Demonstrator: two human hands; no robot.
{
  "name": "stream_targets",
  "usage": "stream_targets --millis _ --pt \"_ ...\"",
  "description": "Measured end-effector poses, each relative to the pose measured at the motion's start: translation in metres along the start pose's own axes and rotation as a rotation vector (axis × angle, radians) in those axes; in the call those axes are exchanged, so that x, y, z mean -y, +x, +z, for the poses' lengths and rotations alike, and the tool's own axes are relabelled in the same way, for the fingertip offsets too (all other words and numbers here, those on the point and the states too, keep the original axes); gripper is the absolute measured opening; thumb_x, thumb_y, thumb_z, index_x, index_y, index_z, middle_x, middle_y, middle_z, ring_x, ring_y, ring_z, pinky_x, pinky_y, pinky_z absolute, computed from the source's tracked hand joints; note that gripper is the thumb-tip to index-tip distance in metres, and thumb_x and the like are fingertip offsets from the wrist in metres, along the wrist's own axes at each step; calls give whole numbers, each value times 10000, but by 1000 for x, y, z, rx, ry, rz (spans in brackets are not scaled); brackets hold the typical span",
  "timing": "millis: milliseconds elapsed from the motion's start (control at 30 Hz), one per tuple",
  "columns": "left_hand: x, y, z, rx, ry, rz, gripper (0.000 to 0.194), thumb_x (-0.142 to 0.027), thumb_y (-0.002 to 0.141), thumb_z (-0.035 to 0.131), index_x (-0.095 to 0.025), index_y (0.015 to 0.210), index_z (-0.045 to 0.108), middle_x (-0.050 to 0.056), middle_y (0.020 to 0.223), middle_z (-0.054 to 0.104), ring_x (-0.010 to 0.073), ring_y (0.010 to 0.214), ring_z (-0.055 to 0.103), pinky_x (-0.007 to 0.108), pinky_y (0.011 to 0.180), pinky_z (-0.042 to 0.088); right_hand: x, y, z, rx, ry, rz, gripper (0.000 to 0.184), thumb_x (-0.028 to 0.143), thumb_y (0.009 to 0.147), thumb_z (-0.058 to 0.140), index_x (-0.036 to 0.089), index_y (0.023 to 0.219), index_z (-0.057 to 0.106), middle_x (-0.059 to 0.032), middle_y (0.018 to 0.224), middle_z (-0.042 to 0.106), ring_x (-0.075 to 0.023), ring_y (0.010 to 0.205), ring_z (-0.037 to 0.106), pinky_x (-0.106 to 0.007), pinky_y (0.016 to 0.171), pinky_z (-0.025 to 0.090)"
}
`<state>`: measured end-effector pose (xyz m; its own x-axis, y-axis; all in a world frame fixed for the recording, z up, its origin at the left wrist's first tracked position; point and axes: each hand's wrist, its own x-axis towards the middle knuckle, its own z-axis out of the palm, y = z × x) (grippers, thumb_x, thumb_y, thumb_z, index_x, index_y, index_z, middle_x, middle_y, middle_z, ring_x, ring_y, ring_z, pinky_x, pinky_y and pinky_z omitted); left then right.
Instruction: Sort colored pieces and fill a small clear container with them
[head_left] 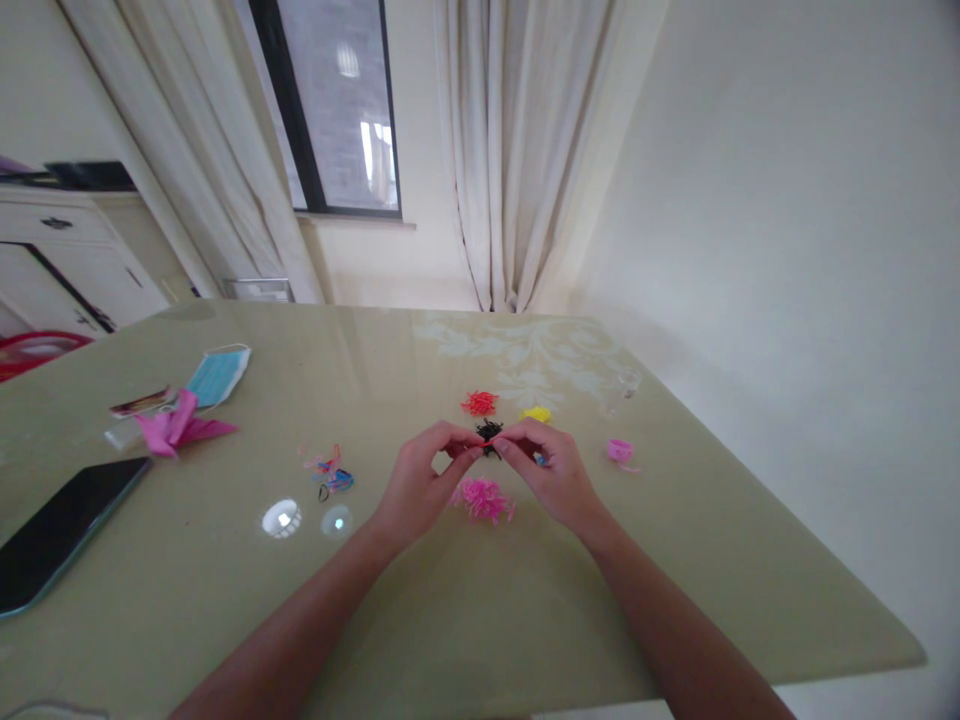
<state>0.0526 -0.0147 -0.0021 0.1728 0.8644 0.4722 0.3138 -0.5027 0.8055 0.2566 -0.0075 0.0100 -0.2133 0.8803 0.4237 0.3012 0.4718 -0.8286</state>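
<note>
Over the middle of the table, my left hand (431,475) and my right hand (547,470) meet with thumbs and forefingers pinched on a small red rubber band (486,444), stretched between them. Just behind the fingertips lies a heap of black bands (489,431), partly covered by them. A red heap (480,403) sits beyond it, and a pink heap (486,500) lies nearer me, between my wrists. Yellow bands (536,413) show past my right hand. A bit of blue (541,459) peeks out under that hand's fingers, mostly hidden.
Left of my hands are loose mixed-colour bands (334,475). Farther left lie a pink folded-paper shape (180,425), a blue face mask (219,376) and a dark phone (67,530). To the right sit a pink curled item (620,452) and a clear object (627,381).
</note>
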Motion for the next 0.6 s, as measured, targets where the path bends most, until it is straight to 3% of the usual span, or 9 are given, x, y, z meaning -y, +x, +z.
stream_targets --millis 267,433,500,600 --pt "-4 0 -2 -7 -2 28 145 -322 974 673 -205 960 758 40 881 756 167 801 665 273 743 509 4 -2 -2 74 109 44 314 476 951 686 189 848 761 -18 721 675 -137 625 562 -258 579 421" --pt "-8 2 -7 58 53 84 206 -328 1028 584 -203 964 734 40 881 740 164 800 664 268 747 504 4 -1 -3 75 202 52 317 496 931 714 196 845 769 -17 716 683 -135 618 569 -253 571 431" --pt "-6 5 -15 57 183 85 245 -321 1054 519 -204 990 724 56 911 734 180 818 667 286 764 507 0 0 -3 37 169 31 291 473 931 722 199 854 782 -20 724 691 -136 619 569 -254 571 430" --pt "-1 9 -32 25 593 -8 230 -237 1032 504 -202 985 726 112 1001 720 259 925 672 367 846 514 -10 1 -1 -49 32 -26 241 428 933 732 208 876 811 -28 742 714 -142 623 569 -260 573 425"
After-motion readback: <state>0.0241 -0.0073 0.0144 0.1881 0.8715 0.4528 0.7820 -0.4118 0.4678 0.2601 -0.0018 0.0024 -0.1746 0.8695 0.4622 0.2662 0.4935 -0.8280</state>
